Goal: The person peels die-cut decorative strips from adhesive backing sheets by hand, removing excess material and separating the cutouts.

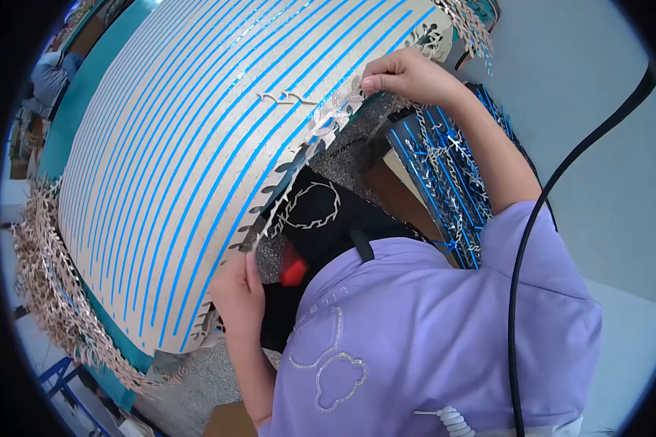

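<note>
Pinching, right hand (pixel 408 76): thumb and fingertip pressed together on the leafy strip (pixel 333 116) at the near edge of the sheet; the other fingers curl in toward the palm.
Left hand (pixel 237 295): low on the same edge; thumb and finger seem closed on pale leafy cut-out there; the curled fingers hide part of the hold, and whether both hands have one continuous piece, I cannot tell.
Blue-lined sheet (pixel 168 167): spread over the teal table (pixel 67 138), pale between its long blue lines; its near edge runs between the two hands, above the lap.
Near edge: leaf shapes stand out, with dark gaps between them; the strip looks partly parted from the sheet, so this row seems begun and not finished.
Broad middle: most rows lie flat within the sheet; by my judgement the larger share is left.
Lap (pixel 364 218): a loose leafy loop (pixel 338 202) lies on the dark cloth, apparently already free for part of its length.
Freed pieces: a thick leafy bundle (pixel 51 298) hangs at the far left side of the table; a smaller leafy cluster (pixel 470 29) hangs beyond the right hand; both look like separated strips.
</note>
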Motion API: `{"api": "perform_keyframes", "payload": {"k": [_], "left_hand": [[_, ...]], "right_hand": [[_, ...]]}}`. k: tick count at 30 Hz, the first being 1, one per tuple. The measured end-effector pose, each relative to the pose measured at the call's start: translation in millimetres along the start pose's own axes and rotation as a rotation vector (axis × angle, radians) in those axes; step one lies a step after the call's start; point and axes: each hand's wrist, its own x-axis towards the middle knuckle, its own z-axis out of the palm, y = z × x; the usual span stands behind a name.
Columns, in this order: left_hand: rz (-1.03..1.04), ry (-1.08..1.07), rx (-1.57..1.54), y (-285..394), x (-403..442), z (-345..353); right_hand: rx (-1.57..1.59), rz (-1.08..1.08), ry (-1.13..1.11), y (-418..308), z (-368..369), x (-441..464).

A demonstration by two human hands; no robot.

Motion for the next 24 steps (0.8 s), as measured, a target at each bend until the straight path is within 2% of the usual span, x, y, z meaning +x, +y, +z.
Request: {"api": "perform_keyframes", "payload": {"k": [3, 4, 6, 7, 9, 11, 14, 16, 21, 24], "left_hand": [[-0.077, -0.276, -0.042, 16, -2, -21], [-0.077, -0.274, -0.040, 23, 0, -30], [0.122, -0.094, -0.208, 38, 2, -48], [0.119, -0.100, -0.202, 45, 6, -55], [0.043, -0.153, -0.339, 61, 26, -58], [-0.060, -0.344, -0.621, 66, 49, -30], [-0.135, -0.352, -0.678, 79, 67, 24], [-0.267, -0.346, -1.062, 92, 80, 36], [-0.419, -0.430, -1.281, 74, 85, 55], [-0.451, -0.577, -1.240, 68, 83, 50]], "right_hand": [[0.115, 0.019, -0.103, -9, -8, -5], [0.176, 0.021, -0.157, -14, -11, -5], [0.238, 0.009, -0.160, -24, -9, -10], [0.296, 0.000, -0.165, -30, -6, -15], [0.358, -0.014, -0.169, -39, -7, -20], [0.321, -0.013, -0.190, -46, -11, -23], [0.275, -0.027, -0.192, -57, -15, -28], [0.203, -0.057, -0.180, -61, -14, -32], [0.267, -0.047, -0.158, -57, -3, -38], [0.197, -0.034, 0.022, -45, 0, -34]]}}
